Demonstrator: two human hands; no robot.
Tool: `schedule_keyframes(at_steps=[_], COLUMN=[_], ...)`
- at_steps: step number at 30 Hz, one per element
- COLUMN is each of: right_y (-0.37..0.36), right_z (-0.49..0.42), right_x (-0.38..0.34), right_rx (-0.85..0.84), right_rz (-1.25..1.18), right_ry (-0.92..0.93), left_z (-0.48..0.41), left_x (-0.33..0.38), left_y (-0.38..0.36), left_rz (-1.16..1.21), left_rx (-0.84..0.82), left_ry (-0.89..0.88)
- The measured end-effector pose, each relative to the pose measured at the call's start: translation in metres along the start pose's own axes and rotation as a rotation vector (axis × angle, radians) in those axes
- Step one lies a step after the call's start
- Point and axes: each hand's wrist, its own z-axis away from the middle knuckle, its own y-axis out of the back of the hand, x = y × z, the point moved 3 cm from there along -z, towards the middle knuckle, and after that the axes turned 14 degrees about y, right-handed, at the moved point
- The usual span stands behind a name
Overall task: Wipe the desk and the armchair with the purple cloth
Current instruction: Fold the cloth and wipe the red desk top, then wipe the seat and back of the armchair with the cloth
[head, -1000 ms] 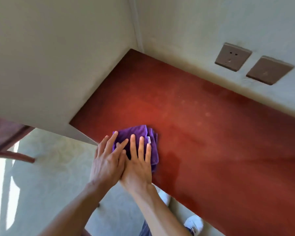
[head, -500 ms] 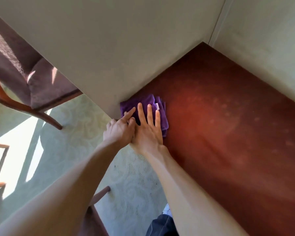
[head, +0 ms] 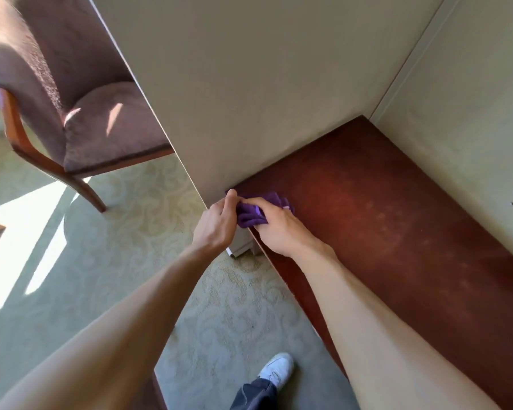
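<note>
The purple cloth [head: 253, 213] is bunched up at the front left corner of the reddish-brown desk [head: 397, 202], right against the pale side panel. My left hand [head: 216, 223] pinches the cloth's left end with thumb and fingers. My right hand [head: 279, 226] grips the cloth from the right, its fingers curled over it. Part of the cloth is hidden under both hands. The armchair [head: 80, 119], with purple-brown upholstery and a wooden frame, stands to the left behind the panel.
A tall pale panel [head: 234, 99] rises along the desk's left side and a pale wall [head: 471, 128] along its back. Patterned light carpet [head: 101, 261] covers the floor, with sunlit patches at left. My white shoe [head: 277, 369] stands near the desk's front edge.
Both hands were pressed flat on the cloth; now they curl and gather it into a bunch at the desk's corner. The view has swung left, showing more of the armchair.
</note>
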Motion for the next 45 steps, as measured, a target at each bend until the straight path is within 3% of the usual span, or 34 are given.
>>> schedule_keyframes(at_steps=[4, 8, 13, 16, 19, 28, 33, 37, 42, 45], right_y=[0.038, 0.062, 0.078, 0.073, 0.055, -0.087, -0.207, -0.305, -0.432, -0.505], right_z=[0.0, 0.006, 0.014, 0.02, 0.033, 0.12, 0.188, 0.248, 0.323, 0.357], right_x=[-0.046, -0.106, -0.188, -0.245, -0.304, -0.457, -0.524, -0.556, -0.557, -0.54], right_rx=[0.105, 0.107, 0.09, 0.027, -0.044, -0.305, -0.609, -0.931, -1.3, -1.344], right_rz=[-0.175, -0.596, -1.005, -1.042, -1.006, -0.857, -0.873, -0.8, -0.681, -0.674], right_ry=[0.025, 0.11, 0.126, 0.186, 0.292, 0.447, 0.341, 0.187, -0.035, -0.178], left_z=[0.023, 0.057, 0.105, 0.143, 0.196, 0.371, 0.473, 0.55, 0.619, 0.632], left_x=[0.029, 0.039, 0.058, 0.061, 0.042, -0.123, -0.253, -0.355, -0.478, -0.555], left_y=[0.038, 0.094, 0.159, 0.213, 0.271, 0.376, 0.41, 0.411, 0.404, 0.395], left_rz=[-0.083, 0.041, 0.511, 0.621, 0.646, 0.745, 0.929, 1.017, 0.927, 0.869], left_rx=[0.155, 0.412, 0.111, 0.198, 0.429, 0.894, 0.995, 1.206, 1.361, 1.325], left_ry=[-0.224, -0.358, -0.267, -0.243, -0.353, -0.221, -0.016, 0.157, 0.337, 0.448])
